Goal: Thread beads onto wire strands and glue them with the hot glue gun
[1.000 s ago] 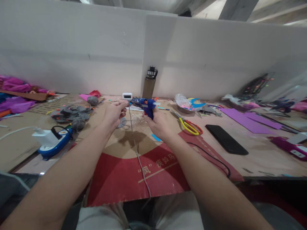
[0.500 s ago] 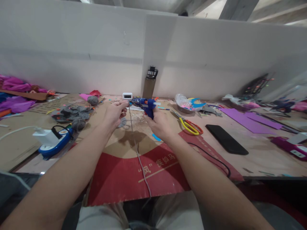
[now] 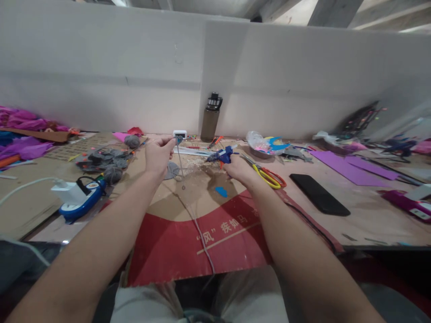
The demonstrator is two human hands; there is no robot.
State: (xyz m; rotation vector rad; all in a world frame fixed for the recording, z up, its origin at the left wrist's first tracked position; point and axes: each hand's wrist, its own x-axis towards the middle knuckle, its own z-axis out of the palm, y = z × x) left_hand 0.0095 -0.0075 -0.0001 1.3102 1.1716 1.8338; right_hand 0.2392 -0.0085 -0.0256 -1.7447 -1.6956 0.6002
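Between thumb and fingertips, my left hand (image 3: 158, 154) pinches a small blue-grey piece (image 3: 178, 140) with grey yarn hanging from it. The grey yarn (image 3: 203, 237) also trails over the cardboard toward my lap; whether it is one strand I cannot tell. My right hand (image 3: 239, 168) is closed on the blue hot glue gun (image 3: 222, 155), held low over the cardboard with its nozzle pointing left. A grey round piece (image 3: 172, 171) lies just below my left hand. On the cardboard (image 3: 161, 242), a blue scrap (image 3: 221, 192) rests below my right hand.
Yellow-and-red-handled scissors (image 3: 269, 176) and a black phone (image 3: 319, 194) lie to the right. At left stand a blue power strip (image 3: 82, 204) and grey yarn balls (image 3: 113, 175). A bottle (image 3: 210, 119) stands at the back, near a bowl (image 3: 262, 152) of scraps.
The glue gun has moved right and down in my right hand, away from my left hand. My left hand has shifted slightly left, still pinching the small piece.
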